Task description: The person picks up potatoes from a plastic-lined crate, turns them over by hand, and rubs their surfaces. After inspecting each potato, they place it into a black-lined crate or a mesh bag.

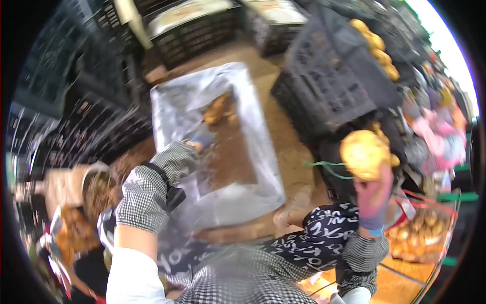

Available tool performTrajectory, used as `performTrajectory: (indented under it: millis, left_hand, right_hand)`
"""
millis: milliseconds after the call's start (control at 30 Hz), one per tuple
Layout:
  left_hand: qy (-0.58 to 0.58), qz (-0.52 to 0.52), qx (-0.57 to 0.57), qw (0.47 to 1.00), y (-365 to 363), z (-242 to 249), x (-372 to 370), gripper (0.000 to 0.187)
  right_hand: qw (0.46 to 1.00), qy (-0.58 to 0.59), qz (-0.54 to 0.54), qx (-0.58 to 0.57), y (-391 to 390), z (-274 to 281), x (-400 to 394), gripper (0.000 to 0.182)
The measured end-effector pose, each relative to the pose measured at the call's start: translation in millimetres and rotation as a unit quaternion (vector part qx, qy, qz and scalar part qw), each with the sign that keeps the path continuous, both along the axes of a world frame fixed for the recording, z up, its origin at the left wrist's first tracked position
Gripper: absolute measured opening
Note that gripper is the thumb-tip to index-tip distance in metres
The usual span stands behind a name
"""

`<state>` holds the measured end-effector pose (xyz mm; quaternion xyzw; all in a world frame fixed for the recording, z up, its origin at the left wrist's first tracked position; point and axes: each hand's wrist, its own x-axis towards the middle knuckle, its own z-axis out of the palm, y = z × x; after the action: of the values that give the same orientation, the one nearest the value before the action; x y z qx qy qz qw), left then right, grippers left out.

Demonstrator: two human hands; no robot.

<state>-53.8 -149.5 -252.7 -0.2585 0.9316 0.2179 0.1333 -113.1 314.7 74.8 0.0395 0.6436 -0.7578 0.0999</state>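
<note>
My right hand [373, 195], in a pink and purple glove, is raised at the right with its fingers round a large yellow-brown root or tuber [365, 154]. My left hand [202, 138], in a grey-blue glove, reaches into a plastic-lined crate [268, 172]; its fingers are blurred. Just beyond it, a few yellow-brown pieces [220, 109] lie on the soil-coloured bottom of the crate. Checked sleeves cover both forearms, and a dark band circles the left one.
A black crate [324, 76] stands tilted at the right, with yellow pieces [377, 45] beyond it. Stacked dark crates [91, 76] line the left. A basket of small tubers [417, 235] is at lower right. Other people [440, 126] are at the far right.
</note>
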Motion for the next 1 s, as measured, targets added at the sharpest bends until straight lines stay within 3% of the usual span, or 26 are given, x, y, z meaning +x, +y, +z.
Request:
performTrajectory:
  millis: [100, 133, 200, 233, 300, 333, 400, 467, 500, 533, 567, 600, 633, 667, 700, 733, 767, 800, 833, 867, 933, 1000]
  left_hand:
    - [0.027, -0.036, -0.025, 0.999, -19, -50, -56, 0.045]
    - [0.033, -0.045, -0.024, 0.998, -25, -70, -75, 0.046]
    - [0.04, -0.057, -0.018, 0.997, -22, -95, -122, 0.048]
    - [0.039, -0.058, -0.017, 0.997, -20, -101, -135, 0.049]
    - [0.035, -0.043, -0.008, 0.998, -25, -106, -142, 0.051]
    - [0.033, -0.035, -0.001, 0.999, -29, -106, -139, 0.052]
    - [0.029, -0.022, 0.042, 0.998, -37, -107, -132, 0.054]
    - [0.009, -0.027, 0.14, 0.99, -39, -105, -123, 0.053]
    - [-0.001, -0.03, 0.201, 0.979, -39, -99, -115, 0.052]
    - [0.019, -0.074, 0.194, 0.978, -31, -76, -105, 0.051]
    - [0.05, -0.083, 0.353, 0.931, -19, -42, -95, 0.052]
    - [0.058, -0.073, 0.529, 0.843, -6, -1, -84, 0.054]
    - [0.037, -0.059, 0.671, 0.738, 8, 41, -72, 0.055]
    - [-0.038, 0.045, 0.781, 0.622, -25, -25, -66, 0.051]
    - [-0.018, 0.03, 0.79, 0.613, -1, 36, -60, 0.054]
    - [0.002, 0.016, 0.798, 0.602, 25, 100, -53, 0.056]
    - [0.003, 0.017, 0.836, 0.549, 39, 142, -42, 0.059]
    - [-0.012, 0.041, 0.859, 0.51, 48, 176, -29, 0.063]
    - [0.011, -0.007, 0.876, 0.482, 52, 193, -17, 0.066]
    - [0.029, -0.068, 0.89, 0.45, 58, 206, -9, 0.07]
    - [0.036, 0.013, 0.897, 0.44, 78, 239, 9, 0.073]
    - [0.027, 0.004, 0.897, 0.441, 89, 262, 30, 0.075]
  right_hand:
    - [0.966, 0.156, -0.204, -0.004, 62, 63, 6, 0.049]
    - [0.939, 0.217, -0.263, 0.037, 73, 93, 7, 0.046]
    - [0.862, 0.334, -0.32, 0.206, 168, 141, 24, 0.042]
    - [0.795, 0.343, -0.382, 0.324, 230, 174, 32, 0.046]
    - [0.716, 0.306, -0.507, 0.37, 284, 240, 28, 0.055]
    - [0.704, 0.266, -0.581, 0.31, 288, 270, 23, 0.059]
    - [0.623, 0.224, -0.702, 0.262, 369, 302, 1, 0.062]
    - [0.647, 0.174, -0.699, 0.25, 443, 307, -16, 0.05]
    - [0.768, 0.172, -0.543, 0.291, 524, 296, -14, 0.041]
    - [0.859, 0.17, -0.365, 0.316, 600, 286, -11, 0.034]
    - [0.614, 0.044, -0.38, 0.69, 589, 283, -19, 0.029]
    - [0.245, -0.151, -0.354, 0.89, 579, 279, -27, 0.026]
    - [0.256, -0.104, -0.327, 0.904, 570, 268, -37, 0.022]
    - [0.265, -0.06, -0.297, 0.915, 554, 256, -45, 0.018]
    - [0.404, 0.066, -0.382, 0.829, 532, 249, -63, 0.02]
    - [0.611, 0.25, -0.443, 0.606, 513, 236, -85, 0.022]
    - [0.72, 0.35, -0.424, 0.423, 485, 221, -110, 0.025]
    - [0.786, 0.395, -0.366, 0.304, 448, 195, -134, 0.029]
    - [0.832, 0.413, -0.302, 0.214, 405, 170, -151, 0.032]
    - [0.822, 0.443, -0.213, 0.289, 280, 143, -126, 0.034]
    - [0.855, 0.415, -0.106, 0.293, 123, 100, -88, 0.037]
    - [0.891, 0.369, 0.027, 0.262, 10, 66, -37, 0.041]
